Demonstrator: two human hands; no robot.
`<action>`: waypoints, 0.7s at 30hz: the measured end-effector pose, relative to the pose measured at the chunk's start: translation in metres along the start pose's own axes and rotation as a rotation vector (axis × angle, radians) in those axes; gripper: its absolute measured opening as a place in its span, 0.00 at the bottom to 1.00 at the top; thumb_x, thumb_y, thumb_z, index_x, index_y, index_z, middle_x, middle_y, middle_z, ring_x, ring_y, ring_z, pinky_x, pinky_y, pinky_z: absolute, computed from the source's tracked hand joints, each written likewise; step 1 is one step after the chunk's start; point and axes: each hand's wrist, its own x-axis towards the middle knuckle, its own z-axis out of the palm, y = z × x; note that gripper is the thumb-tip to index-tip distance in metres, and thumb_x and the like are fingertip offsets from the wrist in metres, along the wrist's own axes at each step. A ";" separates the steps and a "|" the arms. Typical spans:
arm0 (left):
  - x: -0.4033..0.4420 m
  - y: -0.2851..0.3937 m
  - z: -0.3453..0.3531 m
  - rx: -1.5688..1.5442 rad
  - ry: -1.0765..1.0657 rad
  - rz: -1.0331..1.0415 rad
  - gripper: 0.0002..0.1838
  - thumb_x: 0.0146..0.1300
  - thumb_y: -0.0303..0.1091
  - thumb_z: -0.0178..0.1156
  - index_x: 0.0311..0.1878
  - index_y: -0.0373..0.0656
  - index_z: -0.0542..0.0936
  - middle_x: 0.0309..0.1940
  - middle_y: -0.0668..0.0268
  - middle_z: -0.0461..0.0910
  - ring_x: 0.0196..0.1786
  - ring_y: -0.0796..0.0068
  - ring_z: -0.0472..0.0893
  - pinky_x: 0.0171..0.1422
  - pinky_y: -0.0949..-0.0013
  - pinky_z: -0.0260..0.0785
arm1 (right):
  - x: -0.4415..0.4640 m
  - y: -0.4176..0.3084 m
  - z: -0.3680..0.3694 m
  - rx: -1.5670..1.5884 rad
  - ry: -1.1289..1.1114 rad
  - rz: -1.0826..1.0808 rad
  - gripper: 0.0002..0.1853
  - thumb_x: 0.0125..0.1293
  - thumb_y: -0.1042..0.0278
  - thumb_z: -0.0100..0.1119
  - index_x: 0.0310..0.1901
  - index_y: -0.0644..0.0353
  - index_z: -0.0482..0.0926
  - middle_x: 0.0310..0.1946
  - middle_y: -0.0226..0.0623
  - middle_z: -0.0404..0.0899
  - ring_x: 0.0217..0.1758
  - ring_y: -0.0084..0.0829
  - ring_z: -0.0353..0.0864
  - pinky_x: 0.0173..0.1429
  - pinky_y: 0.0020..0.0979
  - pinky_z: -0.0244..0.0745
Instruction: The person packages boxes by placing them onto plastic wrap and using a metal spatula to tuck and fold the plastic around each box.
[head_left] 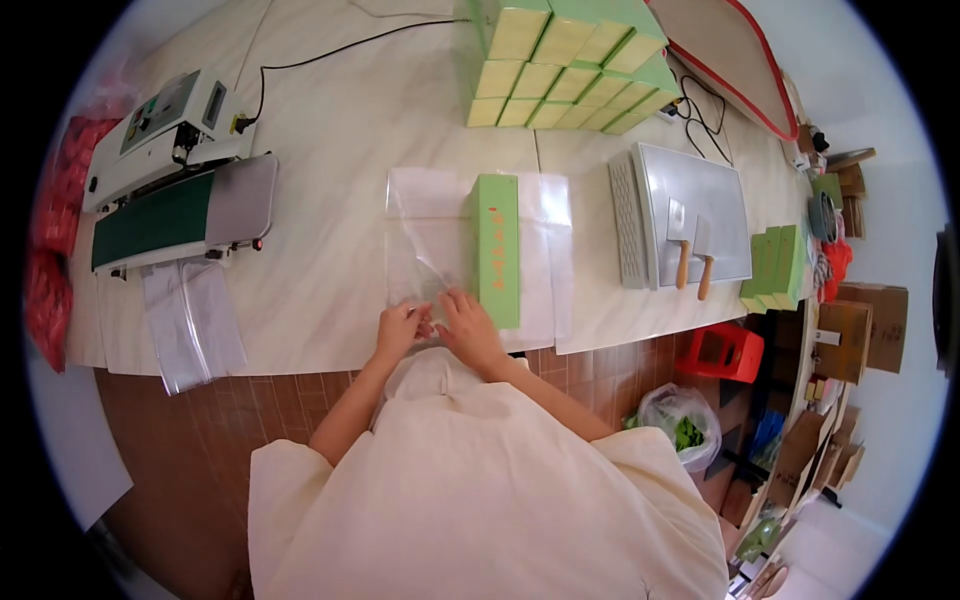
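Note:
A long green box with orange characters lies lengthwise on a sheet of clear plastic film spread over the table. At the near edge of the film, left of the box, both hands work close together. My left hand has its fingers bent in a pinch at the film's near edge. Beside it, my right hand curls its fingers on the same film, close to the box's lower left side. The film shows creases running up from the fingers. What lies exactly between the fingertips is partly hidden.
A sealing machine stands at the left, with plastic bags hanging over the table edge below it. Stacked green boxes stand at the back. Two wooden-handled scrapers lie on a metal-topped appliance at the right. A red stool is below.

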 end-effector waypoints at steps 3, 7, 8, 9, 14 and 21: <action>0.003 -0.002 -0.001 0.084 0.003 0.026 0.19 0.69 0.42 0.61 0.32 0.33 0.82 0.23 0.60 0.84 0.24 0.77 0.83 0.26 0.75 0.73 | 0.001 0.001 0.004 -0.074 -0.019 -0.010 0.27 0.52 0.72 0.67 0.55 0.65 0.70 0.53 0.47 0.72 0.58 0.46 0.72 0.60 0.41 0.70; 0.000 -0.005 -0.003 0.106 0.021 0.072 0.20 0.67 0.44 0.64 0.30 0.34 0.82 0.23 0.59 0.84 0.24 0.77 0.84 0.26 0.75 0.73 | 0.001 0.005 0.008 -0.254 -0.031 -0.105 0.21 0.57 0.72 0.58 0.54 0.66 0.72 0.49 0.45 0.75 0.55 0.42 0.74 0.59 0.39 0.70; -0.001 -0.004 -0.004 0.218 0.043 0.085 0.19 0.66 0.45 0.65 0.30 0.35 0.82 0.22 0.61 0.84 0.23 0.78 0.83 0.26 0.75 0.72 | 0.001 0.006 0.010 -0.253 -0.029 -0.105 0.21 0.57 0.72 0.58 0.54 0.66 0.72 0.49 0.45 0.75 0.55 0.42 0.74 0.59 0.39 0.70; -0.002 -0.003 -0.005 0.329 0.066 0.098 0.19 0.65 0.45 0.66 0.29 0.35 0.82 0.21 0.62 0.83 0.22 0.79 0.82 0.25 0.75 0.72 | 0.002 0.008 0.013 -0.299 -0.046 -0.109 0.20 0.59 0.72 0.55 0.54 0.66 0.72 0.46 0.43 0.76 0.53 0.41 0.74 0.57 0.37 0.70; 0.001 -0.011 -0.004 0.376 0.054 0.074 0.21 0.65 0.47 0.66 0.28 0.36 0.82 0.17 0.65 0.80 0.19 0.79 0.78 0.24 0.75 0.69 | 0.008 0.011 0.020 -0.385 -0.139 -0.073 0.24 0.56 0.69 0.60 0.56 0.65 0.74 0.38 0.37 0.79 0.47 0.36 0.77 0.51 0.40 0.70; -0.005 -0.020 -0.012 0.031 0.030 0.044 0.24 0.72 0.50 0.55 0.30 0.38 0.81 0.20 0.62 0.82 0.21 0.77 0.80 0.28 0.72 0.71 | 0.014 0.009 0.014 -0.091 0.064 0.028 0.05 0.61 0.71 0.60 0.37 0.60 0.74 0.29 0.41 0.79 0.31 0.44 0.79 0.33 0.42 0.73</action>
